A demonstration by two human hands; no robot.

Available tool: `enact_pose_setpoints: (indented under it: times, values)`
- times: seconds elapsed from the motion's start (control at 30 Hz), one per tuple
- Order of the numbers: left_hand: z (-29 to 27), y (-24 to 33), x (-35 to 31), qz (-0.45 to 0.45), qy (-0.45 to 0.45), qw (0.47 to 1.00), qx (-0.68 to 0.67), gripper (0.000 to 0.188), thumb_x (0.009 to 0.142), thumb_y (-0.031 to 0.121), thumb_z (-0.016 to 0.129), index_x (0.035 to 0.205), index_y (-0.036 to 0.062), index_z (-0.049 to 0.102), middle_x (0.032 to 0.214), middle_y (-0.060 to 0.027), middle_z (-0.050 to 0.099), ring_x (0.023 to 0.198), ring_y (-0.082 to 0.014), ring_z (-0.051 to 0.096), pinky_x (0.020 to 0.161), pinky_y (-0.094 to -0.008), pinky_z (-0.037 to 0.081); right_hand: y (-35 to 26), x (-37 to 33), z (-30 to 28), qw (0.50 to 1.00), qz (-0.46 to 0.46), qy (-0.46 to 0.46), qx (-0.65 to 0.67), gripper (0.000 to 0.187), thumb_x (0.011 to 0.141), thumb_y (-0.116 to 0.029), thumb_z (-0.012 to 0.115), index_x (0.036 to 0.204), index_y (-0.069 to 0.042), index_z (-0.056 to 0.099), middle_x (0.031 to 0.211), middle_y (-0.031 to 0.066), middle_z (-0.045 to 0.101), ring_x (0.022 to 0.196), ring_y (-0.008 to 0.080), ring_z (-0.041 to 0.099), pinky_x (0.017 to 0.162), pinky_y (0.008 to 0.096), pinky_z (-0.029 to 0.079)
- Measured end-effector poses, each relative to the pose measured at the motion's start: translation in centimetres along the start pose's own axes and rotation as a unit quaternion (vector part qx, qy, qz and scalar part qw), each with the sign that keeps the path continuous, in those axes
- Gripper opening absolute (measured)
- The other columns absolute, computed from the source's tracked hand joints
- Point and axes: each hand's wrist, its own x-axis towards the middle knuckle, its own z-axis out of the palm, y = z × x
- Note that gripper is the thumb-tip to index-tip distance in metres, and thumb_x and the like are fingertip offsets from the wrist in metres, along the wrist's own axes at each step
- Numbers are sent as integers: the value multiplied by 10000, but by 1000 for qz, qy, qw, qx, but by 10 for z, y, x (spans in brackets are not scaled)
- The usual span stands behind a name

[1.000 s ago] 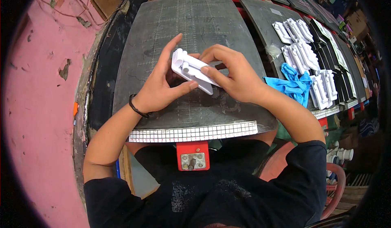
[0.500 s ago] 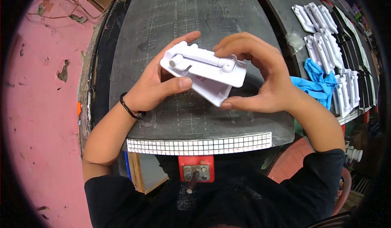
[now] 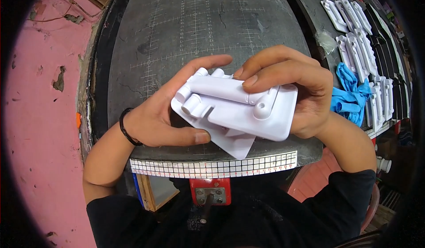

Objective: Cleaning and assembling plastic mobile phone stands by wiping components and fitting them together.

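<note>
Grey board [image 3: 199, 31] lies under the white part [image 3: 239, 115], held above its near end. The left hand [image 3: 152, 122] cradles one side, forefinger loose, seemingly for support; the right hand [image 3: 305, 82] grips the other, thumb hidden, apparently steadying it. Similar parts [image 3: 367, 48] lie rightward.

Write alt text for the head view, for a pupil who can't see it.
A person's left hand and right hand hold white moulded pieces above a dark board marked with white lines. On the right lie crumpled blue material and rows of similar white pieces.
</note>
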Motion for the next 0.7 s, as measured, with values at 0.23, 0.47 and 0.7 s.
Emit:
enact_pose_setpoints:
  times: [0.23,0.47,0.7]
  values:
    - [5,6,-2,-11,-35,998,49,1097,822,91,878,1718,58,247,1581,-139,516,1499,-253,483,1240,-414,381,-3,-1,3,999,23,13,39,383,758,-134,994,1069,-52,787,1113,165,734,1021,263,774,923,395,637]
    - [9,11,-4,-38,-45,992,114,1164,765,152,941,1707,33,267,1572,-125,535,1489,-216,475,1235,-396,369,-2,-2,6,997,40,18,59,478,733,-139,999,1132,-54,749,1128,135,710,1028,234,754,931,379,627]
    - [12,11,-2,-39,-60,996,50,1004,867,63,847,1687,40,268,1465,-152,632,1424,-247,570,1211,-418,439,-11,5,12,970,181,68,149,527,834,-346,955,1188,-28,731,1130,121,725,1037,195,732,911,352,614]
